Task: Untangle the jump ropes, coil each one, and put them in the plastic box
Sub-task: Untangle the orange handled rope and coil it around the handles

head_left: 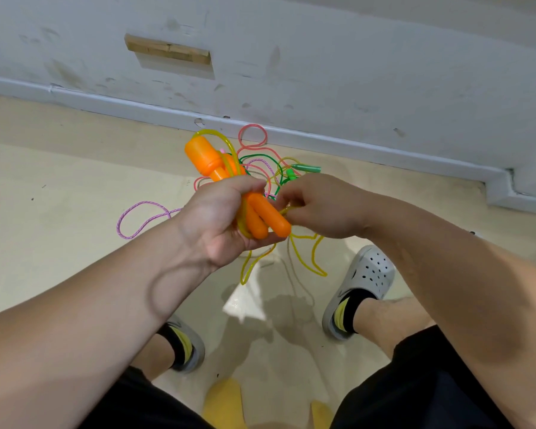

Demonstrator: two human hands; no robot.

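The job looks barely begun: the left hand (226, 218) is clamped on the orange handles (260, 218), the right hand (319, 205) pinches the yellow rope (313, 258), other ropes (254, 162) lie tangled on the floor (59, 181), and no box shows.

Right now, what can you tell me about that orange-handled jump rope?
The orange-handled jump rope has two glossy plastic handles, fat at one end, joined by translucent yellow cord. The left hand grips both handles together, above the floor. The right hand pinches the cord beside them. Loose yellow loops hang below.
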